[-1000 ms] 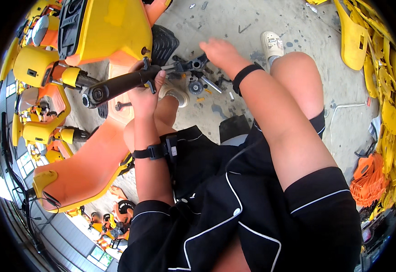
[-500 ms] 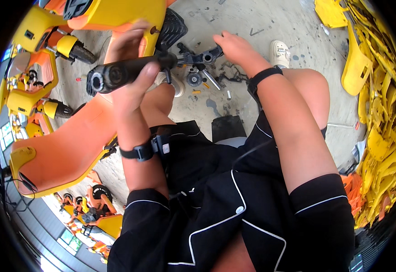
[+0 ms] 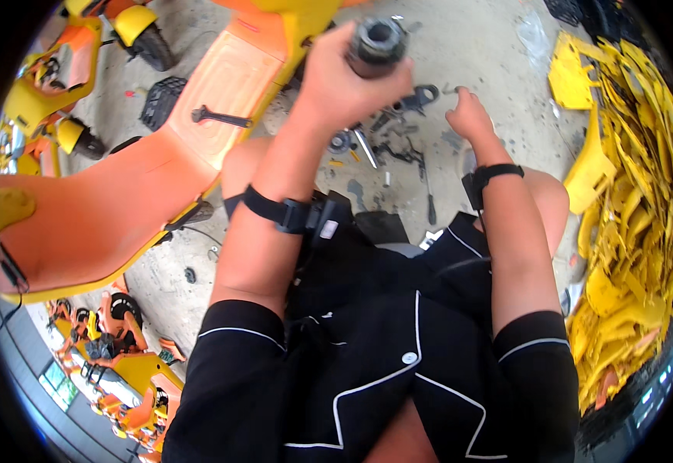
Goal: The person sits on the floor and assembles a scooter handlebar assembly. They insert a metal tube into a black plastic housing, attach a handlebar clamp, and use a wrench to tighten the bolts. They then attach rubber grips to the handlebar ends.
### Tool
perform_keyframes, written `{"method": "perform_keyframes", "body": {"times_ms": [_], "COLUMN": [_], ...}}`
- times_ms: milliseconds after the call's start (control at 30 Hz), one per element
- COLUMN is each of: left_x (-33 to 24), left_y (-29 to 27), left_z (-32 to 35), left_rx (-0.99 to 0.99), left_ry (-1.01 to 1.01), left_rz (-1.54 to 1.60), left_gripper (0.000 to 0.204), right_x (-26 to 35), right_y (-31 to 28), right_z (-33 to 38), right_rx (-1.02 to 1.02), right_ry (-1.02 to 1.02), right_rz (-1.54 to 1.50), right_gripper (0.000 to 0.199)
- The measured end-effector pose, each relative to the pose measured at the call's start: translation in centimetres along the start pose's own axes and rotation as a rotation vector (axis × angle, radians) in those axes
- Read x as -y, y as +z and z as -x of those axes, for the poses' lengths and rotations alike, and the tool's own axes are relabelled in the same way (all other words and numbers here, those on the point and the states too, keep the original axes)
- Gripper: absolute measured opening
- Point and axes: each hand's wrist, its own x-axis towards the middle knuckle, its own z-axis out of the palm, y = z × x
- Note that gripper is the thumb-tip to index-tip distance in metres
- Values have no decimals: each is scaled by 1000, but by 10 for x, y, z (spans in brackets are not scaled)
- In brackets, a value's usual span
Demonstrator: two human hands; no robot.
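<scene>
My left hand grips a thick black tube. Its ringed, hollow end tips up toward me and is slightly blurred. Just beyond that hand's fingers is a dark metal bracket with a round hole; whether it joins the tube I cannot make out. My right hand is out to the right, low over the floor, with its fingers curled at the end of a thin bent metal rod. An open-ended wrench lies across the orange footboard of a yellow scooter body.
Loose parts lie on the concrete between my legs: a round gear-like disc, a silver rod, a screwdriver. Yellow panels pile up on the right. More scooters stand on the left.
My left hand has carried the black tube rightward and upward and tilted its hollow end toward me. My right hand has left the dark metal bracket and reached the bent rod.
</scene>
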Motion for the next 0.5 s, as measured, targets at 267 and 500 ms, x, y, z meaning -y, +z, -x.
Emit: {"method": "perform_keyframes", "body": {"times_ms": [267, 500], "left_x": [17, 17], "left_y": [-18, -6], "left_z": [-10, -16], "left_rx": [168, 200], "left_ry": [163, 170], "left_rz": [-29, -60], "left_gripper": [7, 8], "right_x": [-111, -62], "right_y": [54, 25], "right_z": [24, 9], "right_rx": [308, 590], "right_ry": [347, 151], "right_rz": [-196, -371], "right_gripper": [36, 43]}}
